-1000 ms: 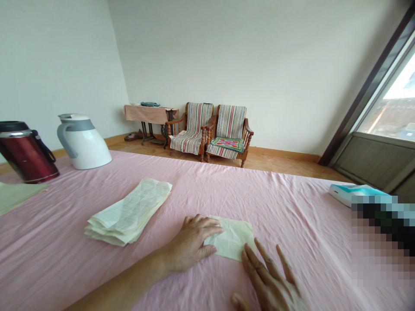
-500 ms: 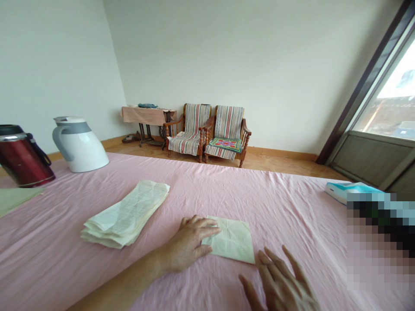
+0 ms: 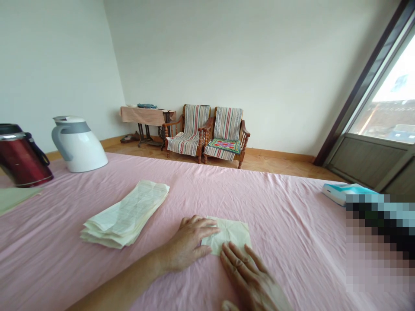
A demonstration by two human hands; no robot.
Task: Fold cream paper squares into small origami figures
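A folded pale yellow sheet of paper (image 3: 230, 231) lies on the pink tablecloth (image 3: 285, 224) in front of me. My left hand (image 3: 189, 242) rests on its left edge with fingers stretched flat, pressing it down. My right hand (image 3: 249, 276) lies flat over the sheet's near right part, fingers extended and pointing away from me. Neither hand grips anything. To the left lies a stack of folded lined papers (image 3: 126, 214).
A white kettle (image 3: 78, 143) and a red thermos (image 3: 21, 154) stand at the far left, with a pale green sheet (image 3: 14, 198) near them. A teal and white box (image 3: 345, 192) sits at the right. Two striped armchairs (image 3: 207, 134) stand by the far wall.
My right hand slid left from beside the sheet onto its near right part. The left hand stayed pressed on the left edge.
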